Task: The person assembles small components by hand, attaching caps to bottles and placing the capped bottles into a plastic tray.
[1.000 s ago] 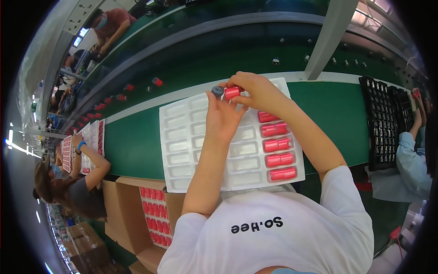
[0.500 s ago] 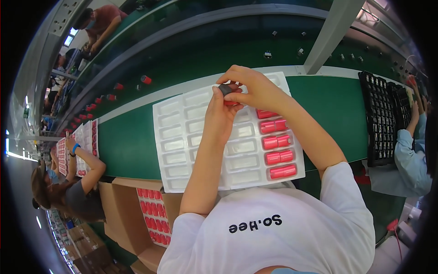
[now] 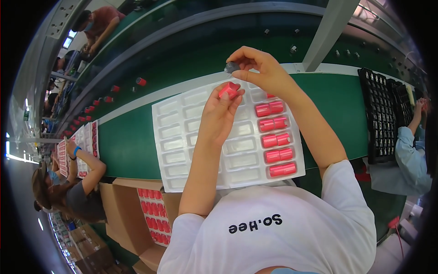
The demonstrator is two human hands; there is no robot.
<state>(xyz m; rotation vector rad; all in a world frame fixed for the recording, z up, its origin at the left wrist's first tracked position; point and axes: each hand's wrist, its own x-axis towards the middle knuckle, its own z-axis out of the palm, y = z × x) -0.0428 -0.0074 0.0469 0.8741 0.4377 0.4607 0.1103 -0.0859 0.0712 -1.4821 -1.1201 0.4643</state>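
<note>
My left hand (image 3: 218, 112) is closed round a short pinkish-red cylindrical casing (image 3: 229, 90) with a notched end, held above the far part of a white moulded tray (image 3: 185, 185). Just beyond it, my right hand (image 3: 264, 68) pinches a small dark grey rounded piece (image 3: 232, 67) between thumb and fingers. The two pieces are apart. In the tray's rightmost column lie several pinkish-red cylinders (image 3: 279, 155), on their sides in separate pockets. The visible pockets further left hold nothing. My left forearm hides part of the tray's middle.
Beyond the tray, a green belt (image 3: 182, 64) carries loose red cylinders and small metal parts. A grey post (image 3: 326, 39) rises at its edge. Black trays (image 3: 378, 118) lie right; an open carton (image 3: 125, 214) holds filled trays. Co-workers sit both sides.
My hands have separated. The right has moved up and away with the dark grey piece, while the left keeps the red casing. Parts on the belt have shifted left.
</note>
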